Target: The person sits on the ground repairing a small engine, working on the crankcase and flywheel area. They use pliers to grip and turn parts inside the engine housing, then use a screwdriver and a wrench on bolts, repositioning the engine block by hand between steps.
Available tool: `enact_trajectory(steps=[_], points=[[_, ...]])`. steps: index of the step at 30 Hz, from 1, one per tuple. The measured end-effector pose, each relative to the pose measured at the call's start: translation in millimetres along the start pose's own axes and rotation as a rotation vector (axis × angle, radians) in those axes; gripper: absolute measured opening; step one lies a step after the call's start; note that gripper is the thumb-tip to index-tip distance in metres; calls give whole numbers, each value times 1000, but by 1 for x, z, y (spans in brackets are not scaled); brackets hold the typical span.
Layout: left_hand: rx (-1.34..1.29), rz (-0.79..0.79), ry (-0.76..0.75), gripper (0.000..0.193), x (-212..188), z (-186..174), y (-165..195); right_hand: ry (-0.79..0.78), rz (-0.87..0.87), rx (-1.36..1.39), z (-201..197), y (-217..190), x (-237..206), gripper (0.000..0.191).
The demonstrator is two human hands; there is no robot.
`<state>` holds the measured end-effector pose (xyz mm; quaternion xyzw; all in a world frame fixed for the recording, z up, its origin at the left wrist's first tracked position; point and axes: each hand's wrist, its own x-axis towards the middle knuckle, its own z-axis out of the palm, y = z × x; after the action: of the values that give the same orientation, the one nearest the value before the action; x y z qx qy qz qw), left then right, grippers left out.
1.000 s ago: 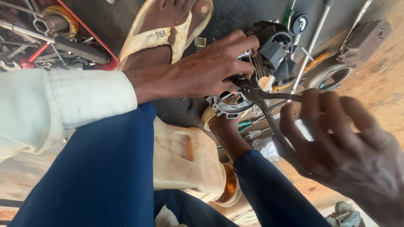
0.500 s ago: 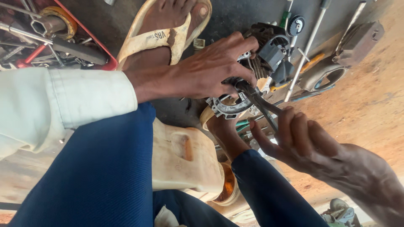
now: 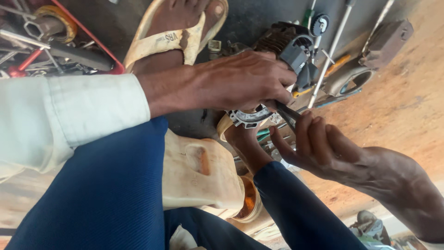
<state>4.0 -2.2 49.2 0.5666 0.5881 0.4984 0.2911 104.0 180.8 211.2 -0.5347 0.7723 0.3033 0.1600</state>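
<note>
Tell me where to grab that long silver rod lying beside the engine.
Take the silver rod around its bare middle, coming from above. It lies flat and slanted on the dark mat, its lower end crowded by the engine and both hands; the upper stretch looks clear.

Left hand [image 3: 240, 83] covers the engine part [image 3: 286, 44] beneath it; right hand [image 3: 323, 148] hides the pliers' handles [image 3: 287, 112], and the red toolbox [image 3: 60, 41] runs off-frame
</note>
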Motion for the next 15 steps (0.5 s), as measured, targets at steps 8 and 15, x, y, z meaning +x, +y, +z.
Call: enact_trajectory(steps=[8, 15], points=[[-67, 23, 56, 20, -4, -1, -4, -126, 40, 504, -21, 22, -15, 79], [-32, 19, 53, 13, -3, 0, -3, -419, 108, -76, -51, 16, -11, 67]])
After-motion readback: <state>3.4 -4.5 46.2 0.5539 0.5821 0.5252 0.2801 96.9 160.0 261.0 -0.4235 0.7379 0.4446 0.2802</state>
